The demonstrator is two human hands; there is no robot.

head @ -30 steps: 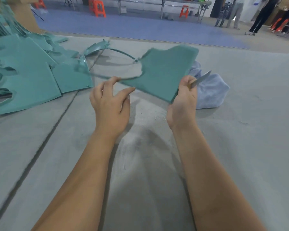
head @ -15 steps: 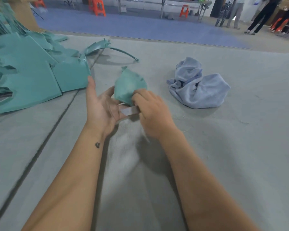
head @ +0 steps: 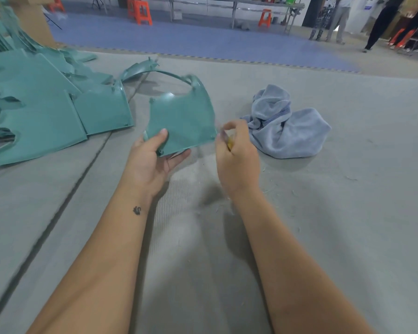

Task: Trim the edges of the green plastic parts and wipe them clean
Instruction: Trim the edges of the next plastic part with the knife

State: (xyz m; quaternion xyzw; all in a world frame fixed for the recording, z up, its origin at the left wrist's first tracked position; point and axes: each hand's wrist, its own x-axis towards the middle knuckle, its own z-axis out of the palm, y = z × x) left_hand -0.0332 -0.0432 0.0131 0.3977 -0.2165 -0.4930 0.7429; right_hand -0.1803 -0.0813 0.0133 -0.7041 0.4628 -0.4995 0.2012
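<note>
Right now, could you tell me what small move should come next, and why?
Probably bring the right hand, curled around a partly hidden yellowish tool, against the near right edge of the green part. The left hand already holds the part up.

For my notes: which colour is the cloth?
Light blue-grey cloth, in the head view.
</note>
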